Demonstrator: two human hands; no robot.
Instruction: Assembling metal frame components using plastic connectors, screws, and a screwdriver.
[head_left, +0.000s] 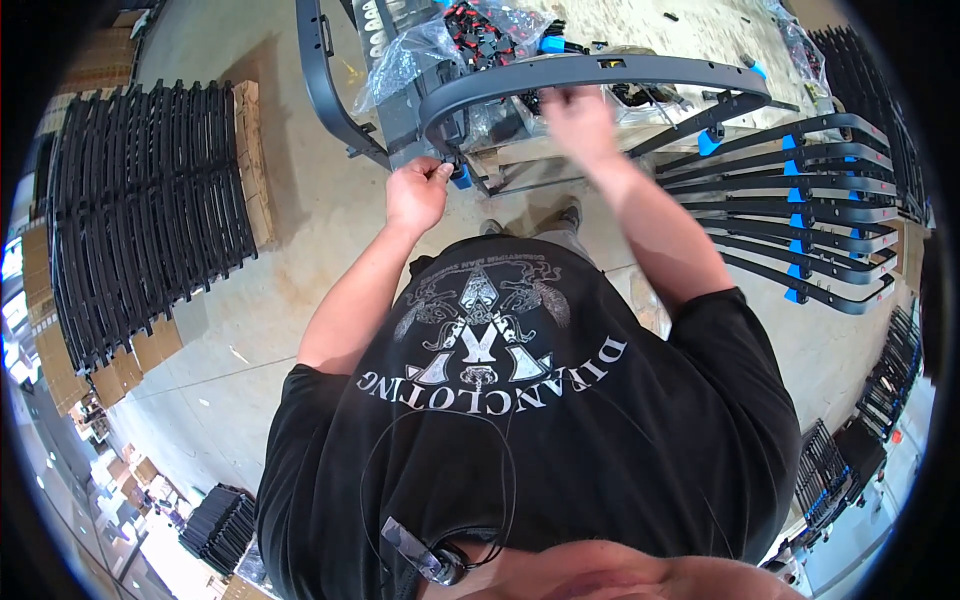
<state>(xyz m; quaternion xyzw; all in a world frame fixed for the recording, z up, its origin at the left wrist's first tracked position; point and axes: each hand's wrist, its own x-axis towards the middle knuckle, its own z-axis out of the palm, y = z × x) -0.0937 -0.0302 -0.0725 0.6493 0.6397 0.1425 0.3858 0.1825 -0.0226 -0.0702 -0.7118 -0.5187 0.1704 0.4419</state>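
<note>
A curved black metal frame (600,72) lies across the near edge of the workbench. At the frame's lower left end, beside a blue piece (460,176), my left hand (416,197) is closed in a pinch; whatever its fingers hold is too small to make out. My right hand (582,122) is blurred by motion, over the bench edge just below the frame's long bar, and its fingers do not show clearly. Behind the bar, a clear plastic bag (405,68) spills small red and black parts (482,38).
Another black frame (322,85) stands at the bench's left. Several curved black bars with blue holders (795,215) hang on the right. A tall stack of black bars (150,200) sits on the floor at left, next to cardboard (158,342). A blue-handled tool (562,45) lies on the bench.
</note>
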